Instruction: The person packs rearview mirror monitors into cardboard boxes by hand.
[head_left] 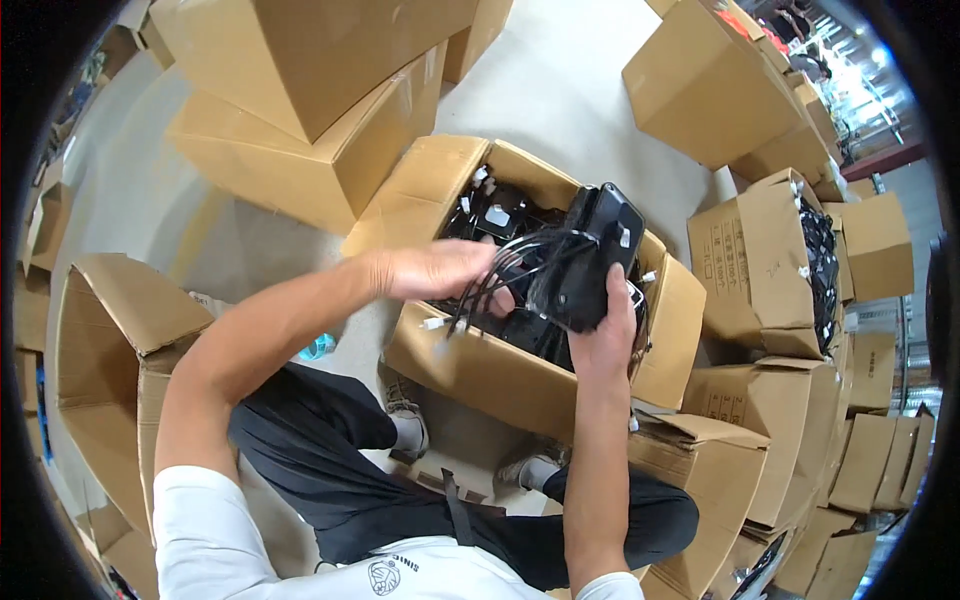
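Over an open cardboard box [470, 355] in front of me, my right hand [605, 335] is closed on a dark, glossy, flat-sided plastic device [615, 222] with rounded corners. What kind of device it is, I cannot make out. Thin black cables [530, 248] run from it toward the left, some ending in small white connectors [434, 323]. My left hand [450, 272], slightly blurred, has its fingers curled round these cables. Inside the box, beneath both hands, lie more black devices and cables [505, 205] with white connectors.
Large closed cartons [260, 160] stand beyond the box on the left. An open carton [105, 370] is at my left side. To the right, another carton [755, 265] holds black cabled parts, with more boxes [700, 470] below it. A turquoise round object [318, 347] lies on the floor.
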